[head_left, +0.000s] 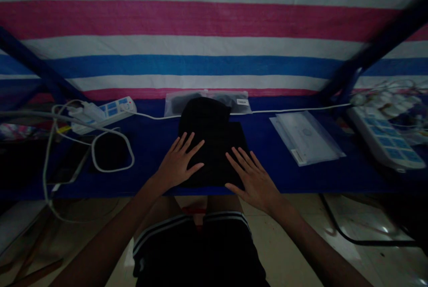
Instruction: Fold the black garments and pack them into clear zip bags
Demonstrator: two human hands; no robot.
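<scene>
A striped sheet (pixel 207 19) in white, pink and blue backs the dark blue surface (pixel 150 144). On its front middle lies a matte black cloth item (pixel 214 144), rounded end away from the person, long axis running front to back. The left hand (pixel 177 164) and right hand (pixel 256 182) press it flat, fingers spread, gripping nothing.

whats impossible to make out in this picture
All in the head view:
- black item: folds lost in darkness, parts covered by the left hand and right hand
- rear bag: middle hidden behind the black item
- label on the clear bags: print too small
- cable tangle: cut off by the right edge
</scene>
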